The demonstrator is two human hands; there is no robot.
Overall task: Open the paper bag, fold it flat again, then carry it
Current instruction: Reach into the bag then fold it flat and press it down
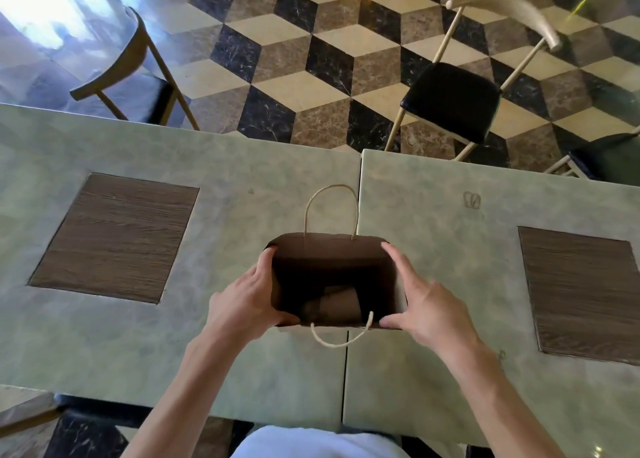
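Observation:
A brown paper bag (332, 250) stands upright and open on the table, over the seam between two tabletops. I look straight down into its dark inside. One twine handle (330, 194) stands up at the far rim, the other (341, 340) hangs over the near rim. My left hand (244, 298) grips the bag's left side, thumb at the near corner and fingers along the side wall. My right hand (420, 302) grips the right side the same way.
Two pale green marbled tables (138, 347) butt together, each with a dark wood inlay (114, 236). Beyond the far edge stand a wooden chair (128, 63) at the left and a black-seated chair (453, 101) at the right, on a cube-patterned floor.

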